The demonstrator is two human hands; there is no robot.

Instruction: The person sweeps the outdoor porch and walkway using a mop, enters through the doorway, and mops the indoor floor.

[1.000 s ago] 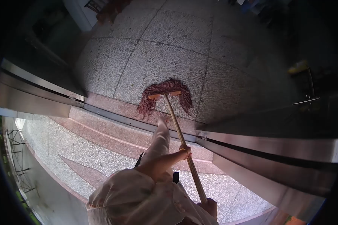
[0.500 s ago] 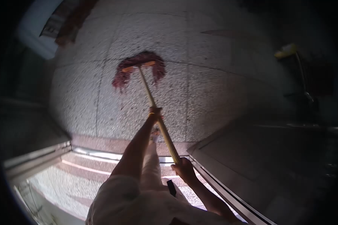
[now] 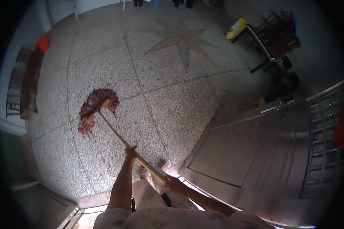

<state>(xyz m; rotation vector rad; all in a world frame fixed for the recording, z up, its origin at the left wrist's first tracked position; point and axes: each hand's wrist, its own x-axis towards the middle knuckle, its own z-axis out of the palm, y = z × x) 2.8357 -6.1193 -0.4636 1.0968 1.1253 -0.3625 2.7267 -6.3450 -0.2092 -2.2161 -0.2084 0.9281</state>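
Observation:
A mop (image 3: 114, 131) with a long pale yellow handle slants across the lower middle of the head view. Its dark red strands (image 3: 99, 97) fan out over the speckled stone floor (image 3: 172, 114), around an orange crosspiece. Partway down the handle, my left hand (image 3: 130, 152) is wrapped round it, arm stretched out. Close to my body, my right hand (image 3: 174, 184) is closed round the upper end of the handle. My feet in sandals (image 3: 143, 172) stand just below the handle, near the doorway sill.
A metal door (image 3: 225, 158) with a barred section stands at the right. Dark furniture with a yellow packet (image 3: 236, 28) is at the upper right. A wooden bench (image 3: 31, 82) lines the left wall. A star pattern (image 3: 183, 37) is set in the floor.
The view has turned and brightened, showing more of the room. The mop head now lies lower and further left in view. Both hands still hold the handle, and both feet now show inside the sill.

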